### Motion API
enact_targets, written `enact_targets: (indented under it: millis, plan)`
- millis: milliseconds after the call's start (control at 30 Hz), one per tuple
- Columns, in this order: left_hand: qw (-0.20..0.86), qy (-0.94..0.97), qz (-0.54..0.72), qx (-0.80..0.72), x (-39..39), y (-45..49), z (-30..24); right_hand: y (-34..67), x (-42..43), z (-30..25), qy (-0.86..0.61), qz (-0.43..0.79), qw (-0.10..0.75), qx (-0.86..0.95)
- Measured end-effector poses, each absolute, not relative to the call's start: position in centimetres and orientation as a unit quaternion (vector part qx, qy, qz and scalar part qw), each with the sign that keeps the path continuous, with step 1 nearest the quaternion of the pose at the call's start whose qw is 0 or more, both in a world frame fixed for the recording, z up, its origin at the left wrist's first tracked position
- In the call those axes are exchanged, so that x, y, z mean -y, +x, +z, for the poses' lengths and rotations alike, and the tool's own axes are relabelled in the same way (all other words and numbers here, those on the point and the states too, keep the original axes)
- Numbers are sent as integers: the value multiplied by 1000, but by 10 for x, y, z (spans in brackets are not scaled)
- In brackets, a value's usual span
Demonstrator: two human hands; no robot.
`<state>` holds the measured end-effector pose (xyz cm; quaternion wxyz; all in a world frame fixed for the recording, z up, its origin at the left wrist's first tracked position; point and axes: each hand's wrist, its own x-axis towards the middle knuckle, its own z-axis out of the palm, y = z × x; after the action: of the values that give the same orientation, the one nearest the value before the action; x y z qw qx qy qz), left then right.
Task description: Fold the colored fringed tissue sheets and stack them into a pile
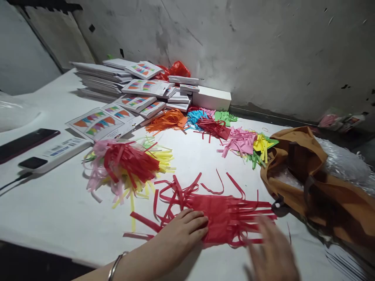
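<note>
A red tissue-paper sheet (216,214) lies spread on the white table, its two sides cut into long fringe strips. My left hand (187,230), with a silver bangle on the wrist, rests flat on the sheet's left part, fingers stretched out. Over the lower right strips is my right hand (272,246), smeared by motion; whether its fingers grip a strip does not show. Left of the sheet, a red tissue bundle (131,162) lies on top of pink and yellow fringed ones.
Stacked printed cards (99,78) and a white box (213,97) stand by the wall. Orange fringe (168,120) and pink fringe (240,140) lie behind the sheet. A brown bag (316,191) sits at right. A phone (27,144) and a white cabled device (55,154) lie at left.
</note>
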<state>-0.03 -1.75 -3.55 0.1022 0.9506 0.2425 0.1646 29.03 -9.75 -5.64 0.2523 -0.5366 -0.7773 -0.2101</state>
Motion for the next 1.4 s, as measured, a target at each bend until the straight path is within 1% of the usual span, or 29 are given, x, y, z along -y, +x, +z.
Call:
enact_targets:
  millis: [33, 133, 233, 300, 367, 433, 500, 667, 800, 1000, 1067, 1200, 1233, 1300, 1367, 1400]
  plan:
    - [115, 948, 176, -238, 18, 1, -34, 272, 93, -53, -460, -199, 231, 834]
    - [168, 939, 205, -219, 21, 1, -25, 225, 83, -55, -407, -203, 252, 855]
    - [206, 934, 190, -219, 29, -5, -17, 209, 88, -68, -413, -195, 294, 840]
    - [207, 933, 186, -227, 33, -9, -19, 212, 97, -75, -427, -160, 309, 835]
    - [203, 925, 209, -243, 35, -12, -27, 220, 104, -79, -444, -118, 326, 826]
    - [205, 911, 227, -276, 34, -11, -34, 226, 107, -77, -473, -78, 339, 809]
    - [207, 898, 207, -329, 31, -8, -36, 229, 103, -73, -516, -48, 342, 784]
    - [172, 869, 84, -456, 17, 7, -21, 229, 82, -67, -614, -31, 287, 735]
    - [171, 855, 12, -490, 8, 15, -10, 229, 73, -71, -629, -44, 256, 733]
    - [232, 852, 16, -470, 6, 8, -10, 238, 81, -69, -636, 31, 245, 731]
    - [241, 850, 22, -469, 5, 7, -12, 236, 83, -68, -649, 37, 232, 723]
    - [223, 850, 14, -477, 3, 9, -16, 227, 80, -62, -692, 13, 202, 693]
    - [218, 850, 14, -479, 2, 10, -17, 225, 79, -59, -702, -15, 199, 684]
    - [212, 849, 17, -484, 2, 11, -17, 223, 77, -51, -701, -109, 214, 672]
    - [205, 849, 23, -487, 4, 13, -16, 222, 77, -45, -633, -178, 253, 710]
    - [200, 850, 27, -487, 5, 14, -16, 222, 77, -44, -579, -180, 266, 750]
